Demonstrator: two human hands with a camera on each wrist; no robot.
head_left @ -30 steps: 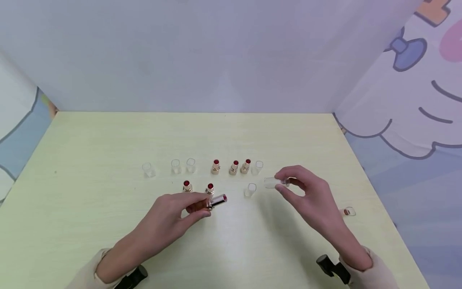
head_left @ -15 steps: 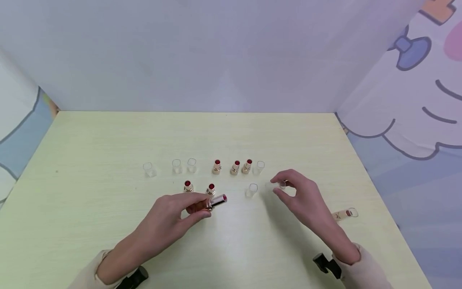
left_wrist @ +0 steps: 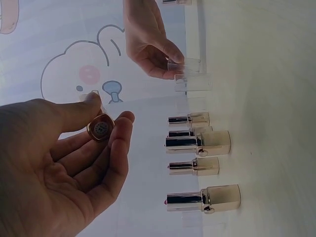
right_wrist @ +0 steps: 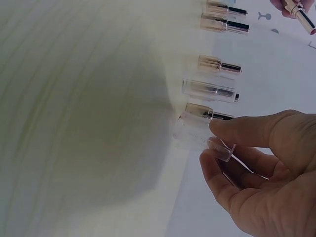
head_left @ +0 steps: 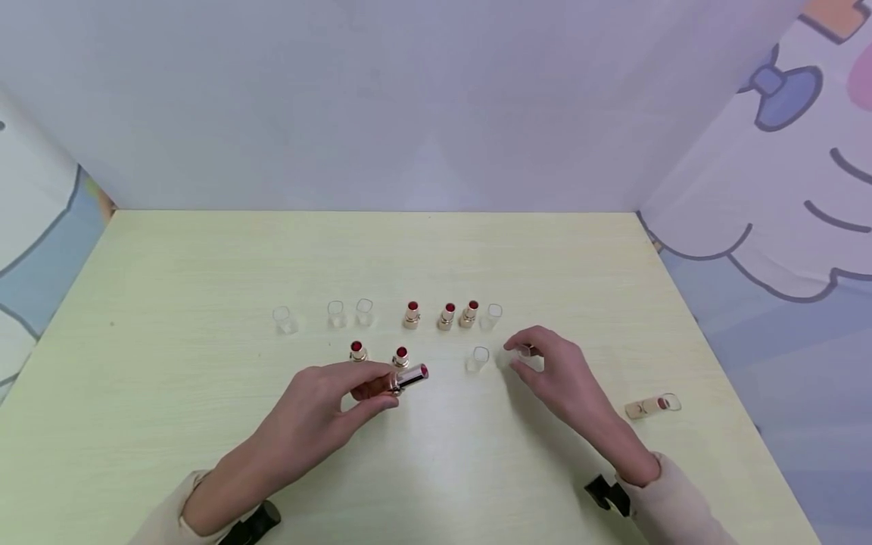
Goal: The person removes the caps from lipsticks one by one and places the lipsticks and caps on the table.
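Note:
Between thumb and fingers, my left hand holds an uncapped lipstick tilted over the table, its red tip pointing right. Its base faces the left wrist camera. My right hand pinches a clear lipstick cap by its upper part, low over the table. Another clear cap stands just left of that hand. Two uncapped lipsticks stand upright right behind the left hand. Three more uncapped lipsticks stand farther back, with a clear cap at their right end.
Three clear caps stand at the back left of the pale wooden table. A lipstick with a clear cap lies on its side to the right of my right forearm. A plain curtain hangs behind the table.
My right hand has moved slightly left and down toward the table with the clear cap, and its forearm uncovers the lying lipstick. The left hand stays in place with its lipstick.

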